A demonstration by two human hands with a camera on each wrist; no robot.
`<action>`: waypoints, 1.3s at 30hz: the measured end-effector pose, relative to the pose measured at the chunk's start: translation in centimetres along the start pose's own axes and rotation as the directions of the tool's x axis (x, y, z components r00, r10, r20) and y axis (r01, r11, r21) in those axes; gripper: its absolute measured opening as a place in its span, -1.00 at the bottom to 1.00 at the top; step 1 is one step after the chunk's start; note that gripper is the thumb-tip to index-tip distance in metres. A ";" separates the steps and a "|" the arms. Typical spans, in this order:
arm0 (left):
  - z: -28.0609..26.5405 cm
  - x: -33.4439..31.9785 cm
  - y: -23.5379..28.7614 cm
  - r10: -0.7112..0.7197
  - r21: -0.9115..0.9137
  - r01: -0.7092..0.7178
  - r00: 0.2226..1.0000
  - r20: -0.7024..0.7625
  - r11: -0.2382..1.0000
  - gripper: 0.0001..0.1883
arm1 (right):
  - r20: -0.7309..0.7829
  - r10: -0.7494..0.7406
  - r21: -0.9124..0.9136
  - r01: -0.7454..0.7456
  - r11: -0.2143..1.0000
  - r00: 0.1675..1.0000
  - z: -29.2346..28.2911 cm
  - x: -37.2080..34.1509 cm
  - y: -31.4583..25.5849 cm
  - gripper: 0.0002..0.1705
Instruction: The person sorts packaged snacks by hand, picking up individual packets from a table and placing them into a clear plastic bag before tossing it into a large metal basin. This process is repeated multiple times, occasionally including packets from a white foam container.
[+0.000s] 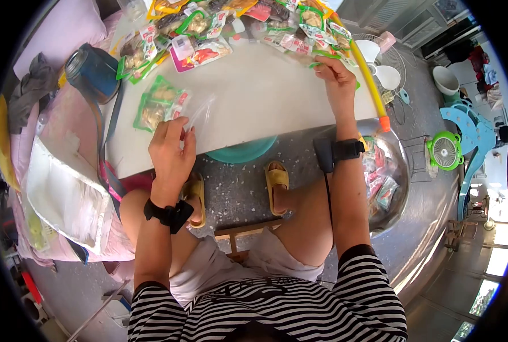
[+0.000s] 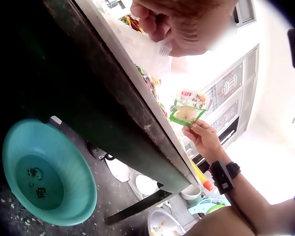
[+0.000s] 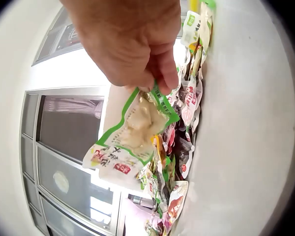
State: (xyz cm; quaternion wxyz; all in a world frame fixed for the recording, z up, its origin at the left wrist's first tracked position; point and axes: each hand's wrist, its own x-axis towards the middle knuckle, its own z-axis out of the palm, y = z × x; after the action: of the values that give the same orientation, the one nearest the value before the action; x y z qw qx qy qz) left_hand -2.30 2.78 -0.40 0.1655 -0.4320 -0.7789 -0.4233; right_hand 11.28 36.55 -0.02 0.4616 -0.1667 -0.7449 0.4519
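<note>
My right hand pinches the edge of a green-bordered packet with pale food in its window; the packet hangs from thumb and fingers in the right wrist view. Curled fingers of my left hand grip a clear plastic bag near the table's front edge, its film showing below them in the left wrist view. Just beyond this hand lie green-edged packets, seemingly within the bag; how far they are inside I cannot tell.
A heap of colourful packets lines the far side of the white table. A dark blue jug stands at left, a yellow pole runs along the right edge. Below are a teal basin and a metal bowl with packets.
</note>
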 end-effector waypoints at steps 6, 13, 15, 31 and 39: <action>-0.1 -0.2 -0.1 0.024 0.021 -0.024 1.000 0.003 0.999 -0.79 | 0.167 -0.212 -0.399 0.263 0.878 0.963 2.1 -1.3 0.8 -0.83; -0.3 -0.1 0.4 0.026 0.029 -0.026 1.000 -0.002 0.999 -0.74 | 0.137 0.318 -0.790 -0.090 0.606 0.938 0.7 -3.6 -2.5 -0.12; -0.4 -0.1 0.6 0.043 0.043 -0.043 0.999 0.002 0.998 -0.73 | 0.182 0.361 -0.794 -0.080 0.603 0.915 1.0 -4.7 -3.4 -0.17; -0.6 0.0 0.5 0.127 0.088 -0.120 0.989 -0.081 0.989 -0.82 | 0.737 0.438 0.252 -0.810 0.529 0.515 4.8 -6.8 -8.5 -0.70; -0.6 -0.2 0.2 0.167 0.117 -0.158 0.983 -0.075 0.980 -0.79 | 0.714 0.437 0.355 -0.820 0.448 0.548 10.2 -8.2 -8.9 -0.70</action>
State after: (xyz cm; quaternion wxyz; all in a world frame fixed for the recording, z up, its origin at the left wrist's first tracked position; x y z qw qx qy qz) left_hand -2.06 2.28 -0.05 0.2561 -0.4660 -0.7557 -0.3824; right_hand 8.48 21.06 1.27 0.0518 -0.1392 -0.5023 0.8519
